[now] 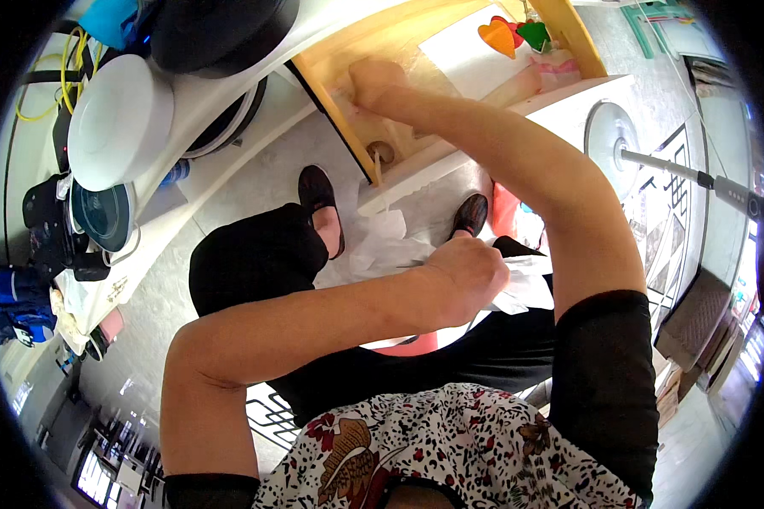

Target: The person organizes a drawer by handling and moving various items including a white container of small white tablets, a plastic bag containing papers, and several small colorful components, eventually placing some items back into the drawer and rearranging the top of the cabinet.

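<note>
My left hand [468, 280] is closed in a fist above my lap, gripping a crumpled white plastic bag [526, 287]. Thin translucent plastic [388, 251] also hangs below the wrist, between my knees. My right arm stretches forward into an open yellow wooden compartment [586, 38]. Inside it, my right hand [377, 83] reaches down near its left side among pale, see-through material. The fingers there are blurred and partly hidden, so I cannot tell whether they hold anything. A small round brown object [380, 151] lies at the compartment's near left corner.
Orange [498, 37] and green [535, 36] heart-shaped pieces hang at the compartment's far side. To the left, a white shelf carries a white basin [121, 121] and a dark pot [223, 32]. A pole with a round disc [613, 143] stands on the right.
</note>
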Demonstrator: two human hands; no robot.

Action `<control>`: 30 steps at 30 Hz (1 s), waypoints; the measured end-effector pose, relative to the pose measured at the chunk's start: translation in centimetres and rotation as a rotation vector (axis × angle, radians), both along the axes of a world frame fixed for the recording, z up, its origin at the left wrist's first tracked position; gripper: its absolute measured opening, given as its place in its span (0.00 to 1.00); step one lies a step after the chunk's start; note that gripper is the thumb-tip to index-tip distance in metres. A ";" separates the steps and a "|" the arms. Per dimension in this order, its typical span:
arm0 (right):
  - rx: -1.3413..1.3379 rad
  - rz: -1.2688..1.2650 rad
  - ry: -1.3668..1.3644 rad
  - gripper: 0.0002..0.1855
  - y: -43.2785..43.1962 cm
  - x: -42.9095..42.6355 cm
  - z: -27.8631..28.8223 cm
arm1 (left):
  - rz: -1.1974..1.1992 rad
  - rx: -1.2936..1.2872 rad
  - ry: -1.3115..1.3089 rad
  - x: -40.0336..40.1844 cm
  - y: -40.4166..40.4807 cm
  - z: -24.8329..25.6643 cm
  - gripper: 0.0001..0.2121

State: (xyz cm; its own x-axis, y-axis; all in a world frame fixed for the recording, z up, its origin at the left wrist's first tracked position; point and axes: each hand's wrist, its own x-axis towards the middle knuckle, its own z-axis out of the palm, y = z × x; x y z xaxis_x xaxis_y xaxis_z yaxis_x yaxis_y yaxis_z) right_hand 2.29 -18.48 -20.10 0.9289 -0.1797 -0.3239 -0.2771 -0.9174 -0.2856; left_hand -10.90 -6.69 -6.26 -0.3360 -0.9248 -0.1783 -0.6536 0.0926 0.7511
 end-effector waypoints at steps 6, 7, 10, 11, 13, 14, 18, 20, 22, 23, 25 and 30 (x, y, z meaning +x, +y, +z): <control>0.227 -0.354 0.189 0.11 -3.3 0.6 2.2 | 0.014 0.148 -0.053 -1.0 0.3 -0.2 0.05; 0.293 -0.294 0.224 0.10 -3.8 0.1 2.7 | 0.016 0.147 -0.054 -1.0 0.2 -0.1 0.05; 0.515 -0.447 0.342 0.11 -5.3 -1.3 1.4 | -0.051 0.172 -0.071 -1.4 -0.3 0.2 0.05; 0.232 -0.148 0.337 0.11 -4.8 -1.5 1.1 | -0.039 0.109 -0.056 -1.3 -0.3 0.0 0.05; 0.269 0.080 0.187 0.11 -4.7 -2.9 0.7 | -0.024 0.047 -0.040 -1.3 -0.3 -0.3 0.06; 0.269 0.076 0.187 0.11 -4.4 -2.8 0.6 | -0.038 0.062 -0.079 -1.4 -0.5 -0.3 0.06; 0.152 0.439 0.285 0.12 -2.1 -3.4 -0.9 | -0.022 0.016 -0.049 -1.4 -0.4 -0.4 0.06; 0.248 0.554 0.203 0.11 -1.2 -3.9 -0.9 | -0.013 0.007 -0.053 -1.5 -0.3 -0.6 0.06; 0.198 0.309 0.418 0.10 -0.3 -3.8 -0.1 | 0.002 0.001 -0.059 -1.6 -0.2 -0.9 0.06; 0.199 0.314 0.418 0.10 0.4 -3.9 1.1 | 0.012 0.004 -0.050 -1.6 -0.1 -0.9 0.06; -0.017 0.472 0.368 0.09 1.5 -3.7 3.4 | 0.024 0.009 -0.039 -1.4 0.0 -0.9 0.06; 0.012 0.388 0.238 0.11 0.9 -3.4 1.3 | -0.009 0.025 -0.021 -1.4 -0.7 -0.6 0.06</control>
